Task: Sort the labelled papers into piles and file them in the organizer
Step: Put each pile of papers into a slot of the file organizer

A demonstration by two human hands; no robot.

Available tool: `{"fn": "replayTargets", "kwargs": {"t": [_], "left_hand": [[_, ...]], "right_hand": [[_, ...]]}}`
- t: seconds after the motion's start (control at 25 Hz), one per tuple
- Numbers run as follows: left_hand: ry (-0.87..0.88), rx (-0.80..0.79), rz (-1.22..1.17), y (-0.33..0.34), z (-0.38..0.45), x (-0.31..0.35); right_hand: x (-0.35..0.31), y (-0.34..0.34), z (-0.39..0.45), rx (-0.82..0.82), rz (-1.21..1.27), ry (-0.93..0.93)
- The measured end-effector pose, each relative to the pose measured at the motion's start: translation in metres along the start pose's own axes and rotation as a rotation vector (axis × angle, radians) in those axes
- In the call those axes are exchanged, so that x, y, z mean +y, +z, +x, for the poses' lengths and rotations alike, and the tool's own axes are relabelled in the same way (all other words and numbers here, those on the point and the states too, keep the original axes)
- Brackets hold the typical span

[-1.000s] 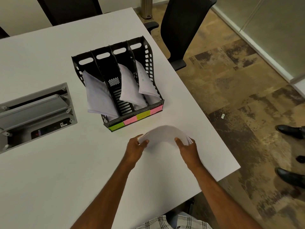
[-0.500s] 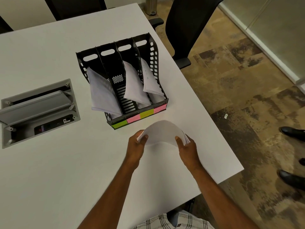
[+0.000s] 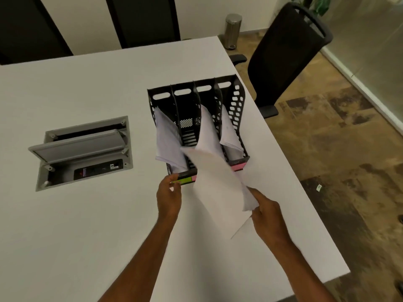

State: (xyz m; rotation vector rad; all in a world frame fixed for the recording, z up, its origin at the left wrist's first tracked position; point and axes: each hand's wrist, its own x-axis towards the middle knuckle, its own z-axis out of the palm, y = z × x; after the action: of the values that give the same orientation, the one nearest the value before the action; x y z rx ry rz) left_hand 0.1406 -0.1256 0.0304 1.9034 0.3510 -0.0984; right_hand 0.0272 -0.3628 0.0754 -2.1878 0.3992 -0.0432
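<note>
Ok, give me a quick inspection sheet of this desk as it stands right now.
Surface: white table, mostly bare.
Job's things: black four-slot organizer; papers in the first, third and fourth slots from the left, second looks empty; coloured labels on the front.
Clutter: nothing seen.
Grippers: right hand holds a paper stack by its near corner; left hand at the organizer's front left corner.
Cables: none seen; open power hatch.
Surroundings: office chair, bin.

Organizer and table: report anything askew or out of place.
Nothing damaged or spilled. The papers in the organizer slump at a slant rather than standing upright, and its second slot holds none. The cable hatch in the table stands open.
</note>
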Motion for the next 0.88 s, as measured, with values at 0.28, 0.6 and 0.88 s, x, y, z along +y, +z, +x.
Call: {"fn": "replayTargets", "kwargs": {"t": [0.28, 0.6, 0.88], "left_hand": [[0.445, -0.198, 0.654, -0.009, 0.021, -0.012], [0.375, -0.325, 0.851, -0.015, 0.028, -0.030], [0.374, -0.346, 0.825, -0.018, 0.031, -0.037]], "right_hand": [[-0.098, 0.002, 0.055, 0.352, 0.065, -0.134], [-0.147, 0.076, 0.137, 0.451, -0.231, -0.177], [-0.107, 0.139, 0.149, 0.224, -0.540, -0.135]]}}
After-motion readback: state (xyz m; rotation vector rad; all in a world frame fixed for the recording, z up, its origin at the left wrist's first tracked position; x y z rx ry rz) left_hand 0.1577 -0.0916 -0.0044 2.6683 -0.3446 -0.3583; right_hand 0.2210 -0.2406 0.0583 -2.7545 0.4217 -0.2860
